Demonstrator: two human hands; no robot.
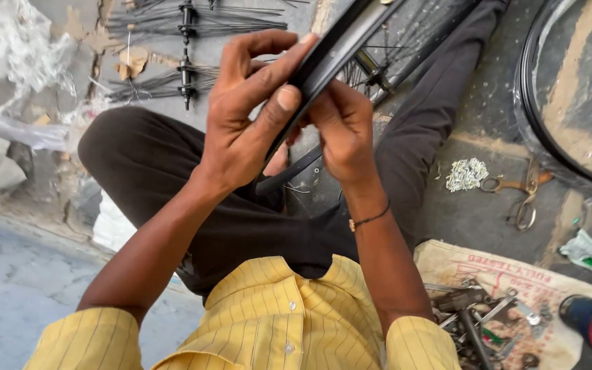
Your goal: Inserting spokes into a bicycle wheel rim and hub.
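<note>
I sit cross-legged on the ground with a black bicycle wheel rim [351,38] raised in front of me. My left hand [244,113] wraps around the rim's edge, thumb pressed along its inner face. Against the rim's underside, just right of the left hand, my right hand [342,130] has its fingers curled in and pinched at the rim; what they pinch is hidden. Thin spokes and a hub [377,75] of this wheel show behind my hands.
Two hubs with loose spokes [186,48] lie on the ground ahead. At right are a pile of small nipples [466,174], scissors [523,195], another rim in plastic [549,109], and a sack with tools [488,315].
</note>
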